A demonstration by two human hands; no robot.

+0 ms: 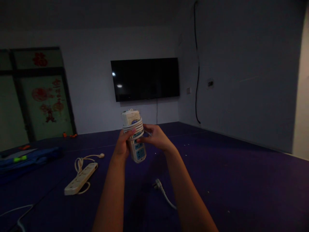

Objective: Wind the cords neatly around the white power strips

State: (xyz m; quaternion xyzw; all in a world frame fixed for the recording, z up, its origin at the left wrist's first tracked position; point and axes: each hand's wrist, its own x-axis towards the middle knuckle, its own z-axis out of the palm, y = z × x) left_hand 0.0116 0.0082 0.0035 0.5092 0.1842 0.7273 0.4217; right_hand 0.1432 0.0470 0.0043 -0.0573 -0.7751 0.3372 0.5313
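A white power strip with blue socket panels is held up in front of me, tilted slightly. Several turns of its white cord are wound around its upper half. My left hand grips the strip from the left, with the thumb pressed over the coils. On the other side, my right hand is closed on the cord by the coils; part of the cord runs hidden behind the fingers. Below, a white plug lies on the purple floor, its cord passing behind my right forearm.
A second white power strip with a loosely bundled cord lies on the floor at left. Blue cloth is farther left. A wall-mounted television faces me, and a black cable hangs down the right wall.
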